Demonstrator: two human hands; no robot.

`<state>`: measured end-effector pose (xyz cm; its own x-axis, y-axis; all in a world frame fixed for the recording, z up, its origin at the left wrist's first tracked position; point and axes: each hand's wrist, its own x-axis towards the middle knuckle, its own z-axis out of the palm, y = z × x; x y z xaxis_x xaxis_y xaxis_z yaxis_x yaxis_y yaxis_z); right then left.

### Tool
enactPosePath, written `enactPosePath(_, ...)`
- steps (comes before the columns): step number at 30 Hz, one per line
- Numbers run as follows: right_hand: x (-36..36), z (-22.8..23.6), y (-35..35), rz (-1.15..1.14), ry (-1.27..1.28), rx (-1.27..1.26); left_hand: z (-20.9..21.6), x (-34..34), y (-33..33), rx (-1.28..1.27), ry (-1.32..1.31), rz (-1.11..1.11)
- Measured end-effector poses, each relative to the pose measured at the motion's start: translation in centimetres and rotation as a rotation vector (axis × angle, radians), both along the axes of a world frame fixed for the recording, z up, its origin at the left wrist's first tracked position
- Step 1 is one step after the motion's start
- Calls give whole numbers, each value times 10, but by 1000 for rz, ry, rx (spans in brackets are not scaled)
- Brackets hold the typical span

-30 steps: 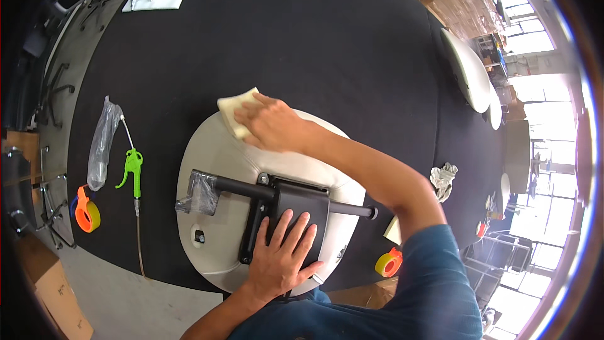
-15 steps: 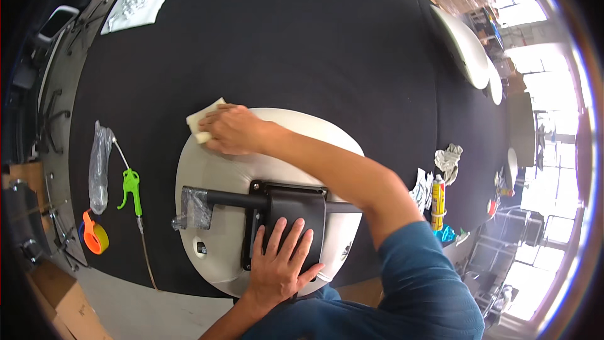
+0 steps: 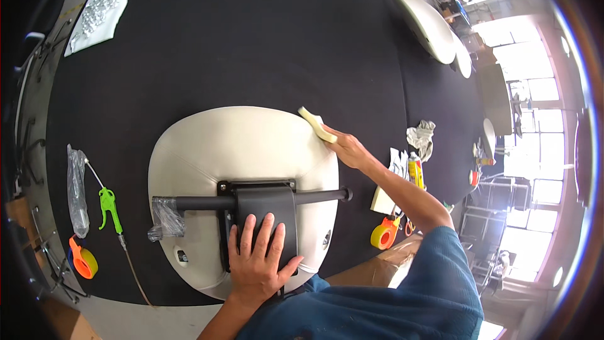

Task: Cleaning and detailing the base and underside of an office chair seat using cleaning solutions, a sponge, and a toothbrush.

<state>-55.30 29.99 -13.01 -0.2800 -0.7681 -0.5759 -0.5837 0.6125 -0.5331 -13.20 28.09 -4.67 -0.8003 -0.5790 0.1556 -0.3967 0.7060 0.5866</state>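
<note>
A cream upholstered chair seat [image 3: 245, 138] lies underside up in front of me. Bolted to it is a black chair mechanism [image 3: 267, 198], with a bar sticking out on both sides. Clear plastic wrap [image 3: 168, 217] covers the bar's left end. My left hand [image 3: 259, 261] rests flat on the mechanism cover, fingers spread. My right hand [image 3: 346, 148] is closed round a pale yellow sponge [image 3: 318, 126], pressed along the seat's upper right rim. The sponge stands on edge, and part of my grip is hidden behind it.
On the black-covered table [image 3: 270, 38] at left lie a green air blow gun [image 3: 110, 211], a plastic-wrapped piece [image 3: 78, 192] and a tape roll [image 3: 83, 261]. Another tape roll [image 3: 384, 234], a yellow spray can [image 3: 416, 170] and a crumpled cloth [image 3: 421, 138] are at right. Bagged hardware [image 3: 100, 12] sits far left.
My right hand has swept the sponge from the seat's upper left edge to its upper right edge. My left hand stays on the mechanism. The whole view has shifted.
</note>
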Motion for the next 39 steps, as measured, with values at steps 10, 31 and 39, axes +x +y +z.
enactPosePath(10, 71, 60, -16, 865, 101, -453, -1, 3, 2, -41, -34, 50)
enactPosePath(31, 175, 17, -178, 943, 127, -713, 4, 0, 0, -73, -42, 35)
enactPosePath(39, 232, -19, -248, 841, 180, -636, 2, 1, 1, -14, -20, 36)
